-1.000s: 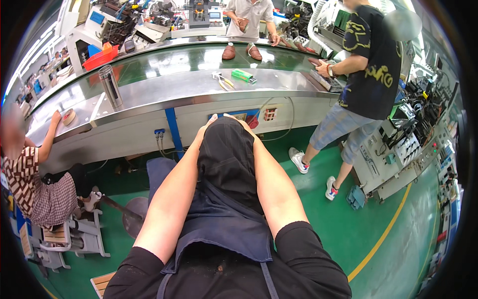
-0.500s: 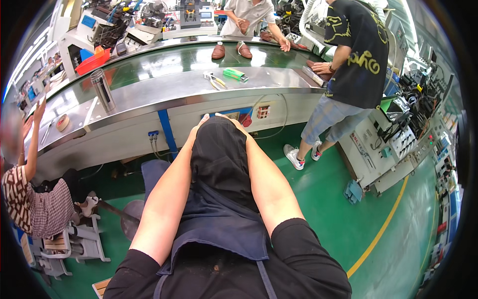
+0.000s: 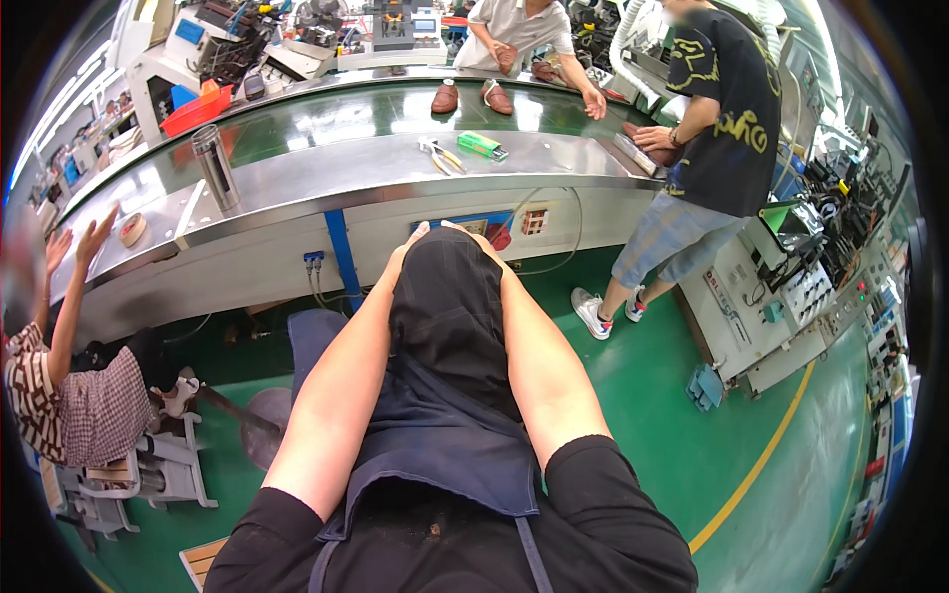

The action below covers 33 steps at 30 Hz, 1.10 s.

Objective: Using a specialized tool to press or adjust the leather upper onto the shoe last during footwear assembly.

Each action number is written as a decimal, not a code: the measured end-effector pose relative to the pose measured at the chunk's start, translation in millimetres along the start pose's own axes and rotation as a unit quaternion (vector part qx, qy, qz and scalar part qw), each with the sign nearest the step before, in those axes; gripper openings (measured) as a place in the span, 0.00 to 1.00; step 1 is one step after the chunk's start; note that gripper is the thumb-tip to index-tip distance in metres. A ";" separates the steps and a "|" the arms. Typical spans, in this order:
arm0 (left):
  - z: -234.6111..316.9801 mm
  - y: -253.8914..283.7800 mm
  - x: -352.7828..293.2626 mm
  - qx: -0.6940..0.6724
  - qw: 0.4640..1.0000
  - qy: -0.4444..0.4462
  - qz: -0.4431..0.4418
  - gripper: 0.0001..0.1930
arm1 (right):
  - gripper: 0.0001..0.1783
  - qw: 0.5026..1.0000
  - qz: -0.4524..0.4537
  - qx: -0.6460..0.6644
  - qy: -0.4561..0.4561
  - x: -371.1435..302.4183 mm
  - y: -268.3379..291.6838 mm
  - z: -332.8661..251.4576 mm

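Note:
Both my forearms reach forward along my black-clad leg to the raised knee [image 3: 445,267]. My left hand [image 3: 403,249] rests against the knee's left side, and my right hand [image 3: 488,247] against its right side. Most of their fingers are hidden beyond the knee, so their pose does not show. A dark blue apron [image 3: 435,455] covers my lap. Beyond the knee, on the metal ledge [image 3: 366,168], lie pliers [image 3: 440,156] with yellow-and-white handles and a green box [image 3: 481,145]. A steel flask [image 3: 215,166] stands farther left.
Two brown shoes [image 3: 445,97] stand on the green conveyor [image 3: 376,111]. Across it a person [image 3: 514,40] holds a brown shoe. Another person [image 3: 727,109] stands at right, near a machine [image 3: 741,316]. A seated person [image 3: 99,395] is at left, beside a tape roll [image 3: 132,230].
My view has shifted slightly, so the bench and people appear a little farther right. My hands stay at the knee. The seated person's hands at left have moved and spread apart.

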<state>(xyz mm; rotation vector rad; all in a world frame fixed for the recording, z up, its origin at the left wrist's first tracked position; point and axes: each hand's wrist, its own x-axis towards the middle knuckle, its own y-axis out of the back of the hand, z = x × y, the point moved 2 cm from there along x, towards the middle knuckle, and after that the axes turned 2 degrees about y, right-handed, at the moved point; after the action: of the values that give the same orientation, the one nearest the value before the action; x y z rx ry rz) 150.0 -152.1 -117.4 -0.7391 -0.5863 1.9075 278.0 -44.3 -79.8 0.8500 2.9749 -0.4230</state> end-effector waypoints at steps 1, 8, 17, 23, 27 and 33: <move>-2.4 -10.1 3.4 -0.006 1.000 -0.004 -0.009 0.30 | 0.25 0.999 -0.003 -0.001 0.046 4.4 15.3 3.8; -2.1 -16.6 -6.6 -0.021 1.000 -0.020 0.002 0.29 | 0.25 0.995 -0.004 0.092 -0.036 11.7 14.9 9.7; -6.9 -11.0 11.7 -0.001 0.999 0.014 -0.030 0.29 | 0.22 0.998 0.004 0.009 0.061 2.1 20.2 3.0; -5.7 -15.3 11.0 -0.005 1.000 0.018 -0.023 0.30 | 0.23 0.987 -0.015 -0.124 0.102 3.9 34.3 2.7; -6.4 -9.8 9.5 -0.022 0.998 0.036 -0.041 0.31 | 0.33 0.940 -0.072 -0.284 0.173 7.4 34.3 7.5; -10.9 -22.3 14.0 -0.020 0.997 0.041 -0.054 0.30 | 0.30 0.966 -0.055 -0.200 0.152 16.0 51.5 14.4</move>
<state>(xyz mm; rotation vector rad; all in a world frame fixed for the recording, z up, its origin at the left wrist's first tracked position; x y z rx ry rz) 166.6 -129.3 -113.4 -0.7921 -0.6020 1.7622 290.4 2.2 -108.2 0.7630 3.2132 0.3362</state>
